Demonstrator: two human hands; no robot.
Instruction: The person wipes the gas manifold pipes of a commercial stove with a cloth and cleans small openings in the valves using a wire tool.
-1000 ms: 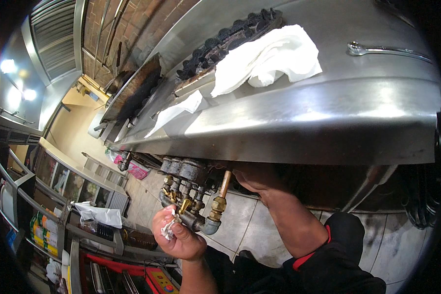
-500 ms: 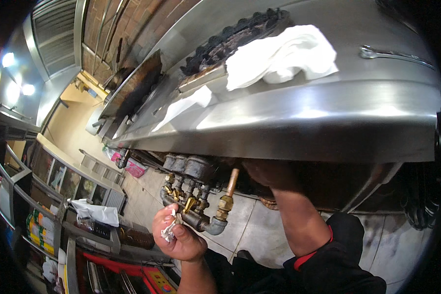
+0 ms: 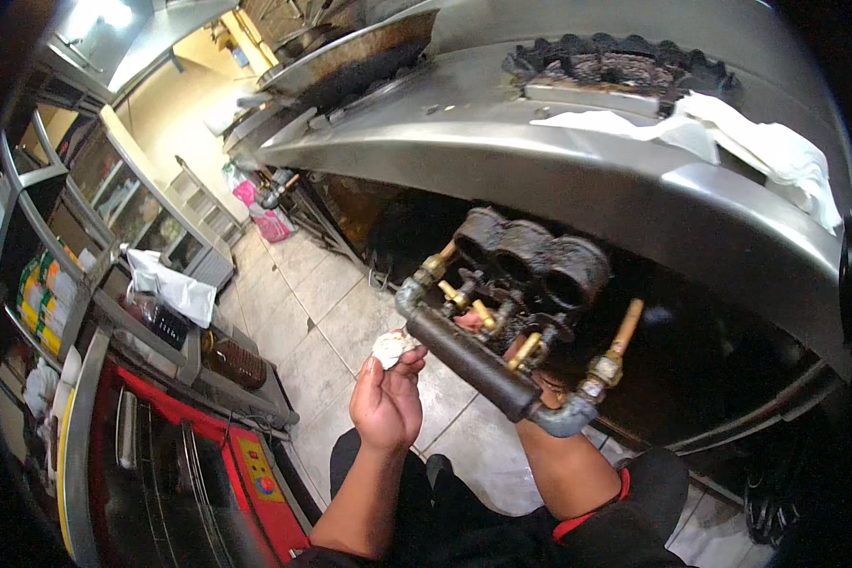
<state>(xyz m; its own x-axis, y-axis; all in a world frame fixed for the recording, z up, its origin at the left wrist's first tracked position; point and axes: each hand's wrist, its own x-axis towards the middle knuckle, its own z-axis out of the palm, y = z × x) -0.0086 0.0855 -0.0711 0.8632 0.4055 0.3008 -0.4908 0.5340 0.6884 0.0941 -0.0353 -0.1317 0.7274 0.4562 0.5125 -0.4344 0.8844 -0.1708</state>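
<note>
My left hand (image 3: 386, 405) is closed round a crumpled white wad (image 3: 395, 348), paper or cloth, with the fingertips beside the end of a dark pipe. That pipe belongs to a gas burner manifold (image 3: 469, 364) with brass valves, grey elbows and three sooty round burner tubes (image 3: 577, 272). A copper stub (image 3: 627, 327) sticks up from its right end. My right hand (image 3: 467, 323) reaches behind the manifold. Only a bit of skin shows between the valves, and its grip is hidden. The right forearm comes up below the right elbow fitting.
Above is a steel stove counter (image 3: 445, 137) with a blackened burner ring (image 3: 625, 66) and white paper towels (image 3: 776, 151). A large wok (image 3: 350, 62) sits farther left. Red equipment (image 3: 246, 483) and shelving line the left side. Pink bags (image 3: 273, 222) lie on the tiled floor (image 3: 331, 312).
My view has swung lower and left, bringing the burner tubes into sight. My left hand, still holding the wad, is at the pipe's left end. My right hand has gone behind the manifold.
</note>
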